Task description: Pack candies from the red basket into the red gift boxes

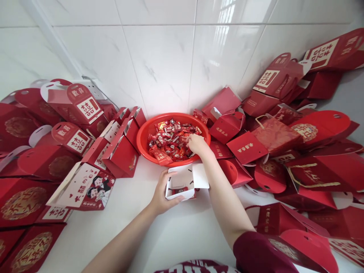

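In the head view my left hand (164, 195) grips the side of a small open box (186, 175), its white inside facing up and one flap standing out to the right. A few dark red wrapped pieces lie at the bottom of the box. Just behind it stands a red plastic basket (141, 149) heaped with wrapped candies (167, 141). My right hand (196, 144) reaches into the basket from the right, fingers curled down among the candies. The fingertips are partly hidden, so what they pinch cannot be made out.
Red gift boxes (76, 102) are piled on the left, several with open tops. A white and red box with a cartoon couple (85, 187) stands nearest on that side. More red boxes (309, 132) heap up on the right. A tiled wall (162, 60) rises behind the basket.
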`<control>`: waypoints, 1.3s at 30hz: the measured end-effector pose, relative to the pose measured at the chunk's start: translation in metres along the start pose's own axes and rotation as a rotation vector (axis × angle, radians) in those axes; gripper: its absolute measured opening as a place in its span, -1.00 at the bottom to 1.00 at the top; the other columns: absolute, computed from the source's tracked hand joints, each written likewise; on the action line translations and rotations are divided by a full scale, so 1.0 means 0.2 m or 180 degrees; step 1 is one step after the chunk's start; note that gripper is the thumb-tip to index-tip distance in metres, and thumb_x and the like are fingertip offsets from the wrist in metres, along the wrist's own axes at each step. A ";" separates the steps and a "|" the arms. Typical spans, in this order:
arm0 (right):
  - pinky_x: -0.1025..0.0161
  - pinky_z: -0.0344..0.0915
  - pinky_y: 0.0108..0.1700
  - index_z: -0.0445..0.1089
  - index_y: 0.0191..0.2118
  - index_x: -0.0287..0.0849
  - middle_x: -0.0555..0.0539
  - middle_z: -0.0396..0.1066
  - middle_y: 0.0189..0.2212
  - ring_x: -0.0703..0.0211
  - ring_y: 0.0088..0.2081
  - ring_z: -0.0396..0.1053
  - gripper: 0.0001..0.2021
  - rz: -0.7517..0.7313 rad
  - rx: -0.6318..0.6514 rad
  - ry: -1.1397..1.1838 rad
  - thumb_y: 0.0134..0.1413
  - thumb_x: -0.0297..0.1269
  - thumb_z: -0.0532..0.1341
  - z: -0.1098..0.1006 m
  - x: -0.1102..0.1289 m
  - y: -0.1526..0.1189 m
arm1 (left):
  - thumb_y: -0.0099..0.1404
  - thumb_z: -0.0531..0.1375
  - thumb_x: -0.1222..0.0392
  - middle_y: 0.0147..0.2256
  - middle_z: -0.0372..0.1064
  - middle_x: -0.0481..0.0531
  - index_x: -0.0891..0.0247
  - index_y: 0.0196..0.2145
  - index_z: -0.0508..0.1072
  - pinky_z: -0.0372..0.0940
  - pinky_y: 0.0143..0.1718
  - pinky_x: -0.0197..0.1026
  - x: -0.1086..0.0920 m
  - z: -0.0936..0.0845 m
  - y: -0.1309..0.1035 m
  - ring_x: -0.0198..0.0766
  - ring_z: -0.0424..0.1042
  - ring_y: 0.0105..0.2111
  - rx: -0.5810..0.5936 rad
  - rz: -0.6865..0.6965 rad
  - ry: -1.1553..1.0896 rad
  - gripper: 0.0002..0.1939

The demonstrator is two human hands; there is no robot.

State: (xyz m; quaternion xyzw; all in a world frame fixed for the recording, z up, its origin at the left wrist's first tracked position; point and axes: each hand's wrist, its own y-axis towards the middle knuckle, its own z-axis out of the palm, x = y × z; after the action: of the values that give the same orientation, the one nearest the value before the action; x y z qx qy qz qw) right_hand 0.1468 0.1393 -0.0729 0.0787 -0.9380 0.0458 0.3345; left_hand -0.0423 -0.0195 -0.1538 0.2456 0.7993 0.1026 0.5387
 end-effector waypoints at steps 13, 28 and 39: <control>0.01 0.42 -0.01 0.38 0.05 -0.19 -0.14 0.39 0.02 0.05 -0.04 0.42 -0.72 -0.0491 0.1866 -0.1110 0.30 -0.20 0.23 0.02 0.03 0.12 | 0.12 0.36 -0.04 0.12 0.13 0.21 0.13 0.18 0.22 0.13 0.18 0.16 0.03 -0.03 0.00 0.12 0.15 0.17 -0.0035 -0.0048 0.0222 -0.27; 0.35 0.41 -0.17 0.49 -0.13 -0.18 -0.04 0.57 -0.21 0.19 -0.21 0.52 -0.76 -0.1076 0.2093 0.0823 0.05 -0.27 0.37 -0.03 -0.02 0.07 | 0.10 0.37 -0.02 0.11 0.13 0.19 0.12 0.18 0.22 0.16 0.17 0.13 0.03 -0.02 0.00 0.11 0.14 0.17 0.0006 -0.0035 0.0181 -0.26; 0.30 0.38 -0.31 0.51 -0.27 -0.22 -0.06 0.57 -0.37 0.15 -0.35 0.50 -0.76 -0.1046 0.1413 0.1399 0.02 -0.15 0.35 0.03 -0.07 0.07 | 0.10 0.37 -0.01 0.09 0.14 0.19 0.12 0.18 0.22 0.18 0.14 0.12 0.02 -0.02 0.01 0.10 0.19 0.13 0.0012 -0.0027 0.0042 -0.26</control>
State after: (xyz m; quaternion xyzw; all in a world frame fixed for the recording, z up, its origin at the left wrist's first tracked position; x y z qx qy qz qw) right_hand 0.1513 0.1544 -0.0859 0.2877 -0.7856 0.2100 0.5060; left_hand -0.0471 -0.0152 -0.1548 0.2426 0.8041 0.1004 0.5333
